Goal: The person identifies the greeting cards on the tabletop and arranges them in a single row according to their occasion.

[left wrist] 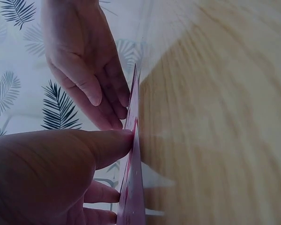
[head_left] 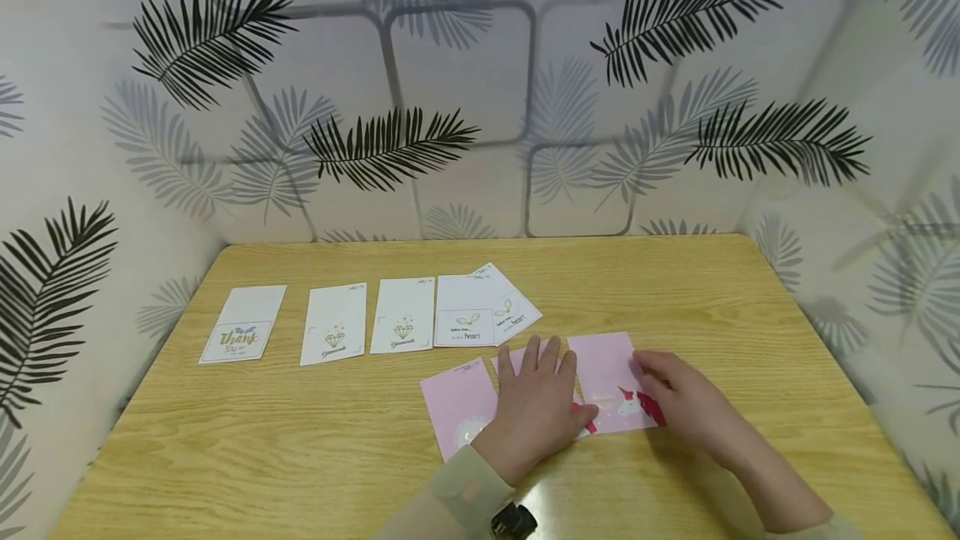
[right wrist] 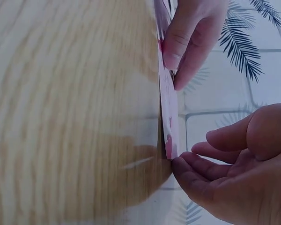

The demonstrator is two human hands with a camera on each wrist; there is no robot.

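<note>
My left hand (head_left: 534, 411) lies with fingers spread over a pink card (head_left: 518, 357), covering most of it. In the left wrist view its thumb (left wrist: 110, 145) rests on the card. To the right lies another pink card (head_left: 606, 367) with a white unicorn and a red mane. The fingertips of my right hand (head_left: 686, 398) touch that card's right edge; in the right wrist view the thumb (right wrist: 229, 136) stands apart from the card. A third pink card (head_left: 456, 402) with a pale round print sits left of my left hand, partly hidden by it.
Behind the pink cards is a row of white cards: a thank-you card (head_left: 238, 342), two diamond cards (head_left: 333, 319) (head_left: 402, 311), and two overlapping wing-and-heart cards (head_left: 463, 298) (head_left: 517, 307). All lie on a wooden table (head_left: 300, 432) before a leaf-patterned backdrop (head_left: 465, 73).
</note>
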